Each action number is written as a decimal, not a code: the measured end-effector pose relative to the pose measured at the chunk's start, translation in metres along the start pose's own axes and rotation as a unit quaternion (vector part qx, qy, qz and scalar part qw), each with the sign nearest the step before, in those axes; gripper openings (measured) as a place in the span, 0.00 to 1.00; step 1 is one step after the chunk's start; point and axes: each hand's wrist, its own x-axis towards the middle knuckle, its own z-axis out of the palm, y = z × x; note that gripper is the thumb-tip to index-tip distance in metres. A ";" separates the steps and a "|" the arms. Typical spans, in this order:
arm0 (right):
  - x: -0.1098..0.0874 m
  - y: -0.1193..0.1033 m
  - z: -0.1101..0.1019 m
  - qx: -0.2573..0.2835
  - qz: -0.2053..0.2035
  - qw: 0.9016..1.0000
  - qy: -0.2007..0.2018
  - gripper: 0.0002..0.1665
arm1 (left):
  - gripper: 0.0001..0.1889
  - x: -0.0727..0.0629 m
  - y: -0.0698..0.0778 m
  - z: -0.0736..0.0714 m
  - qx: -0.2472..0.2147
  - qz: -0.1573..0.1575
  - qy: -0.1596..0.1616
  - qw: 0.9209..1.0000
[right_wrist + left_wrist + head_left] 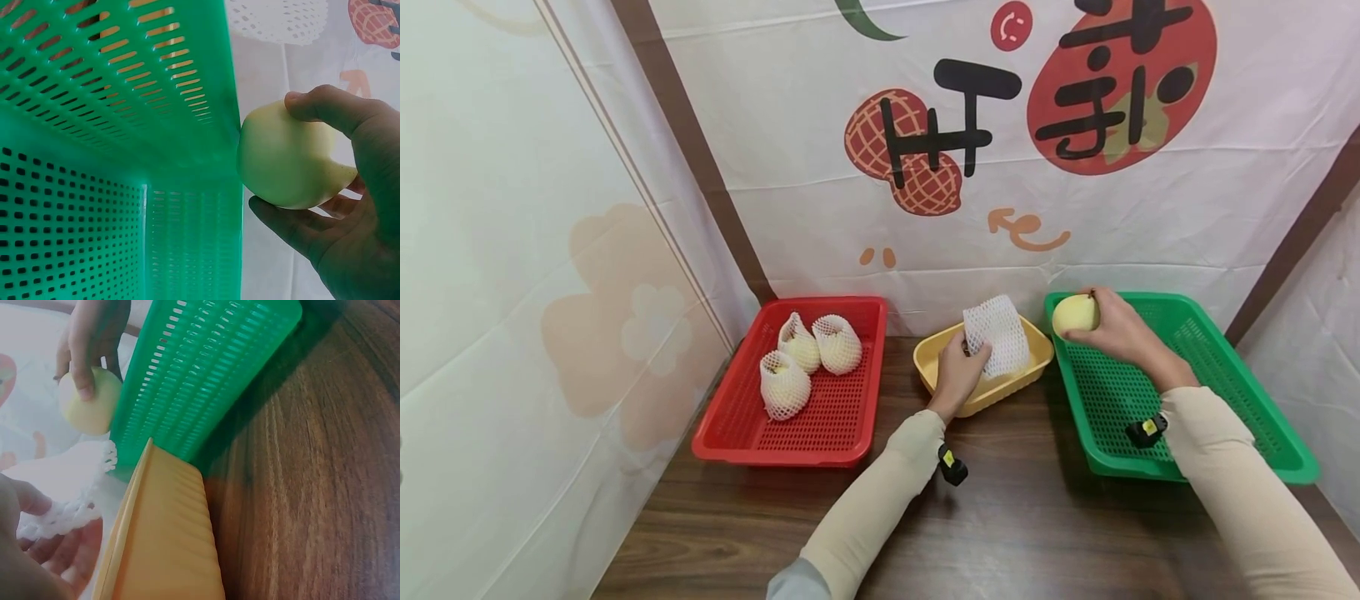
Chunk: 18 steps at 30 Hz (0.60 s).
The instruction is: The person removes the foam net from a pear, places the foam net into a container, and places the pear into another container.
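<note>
My left hand (958,371) pinches a white foam net sleeve (997,335) above the yellow basket (981,404). In the left wrist view the thumb lies on the near end of the sleeve (62,487), with fingers under it. My right hand (1122,327) grips a pale yellow-green pear (1075,316) over the far left corner of the green basket (1197,400). In the right wrist view, thumb and fingers hold the pear (284,156) from opposite sides, beside the basket's rim. Sleeve and pear are apart.
On the left stands a red basket (827,429) with three net-wrapped pears (787,387) in it. All the baskets stand on a dark wooden table (970,525). A printed white cloth (805,192) hangs behind them. Each wrist wears a small black camera (953,465).
</note>
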 end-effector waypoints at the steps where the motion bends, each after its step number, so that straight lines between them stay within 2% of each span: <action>1: 0.001 0.001 0.000 0.001 0.001 1.000 0.001 0.51 | 0.17 0.001 0.000 0.001 0.002 -0.002 0.000 1.000; 18: 0.008 0.021 0.002 0.003 0.024 1.000 -0.002 0.51 | 0.16 0.018 -0.001 0.011 -0.025 -0.053 -0.007 0.998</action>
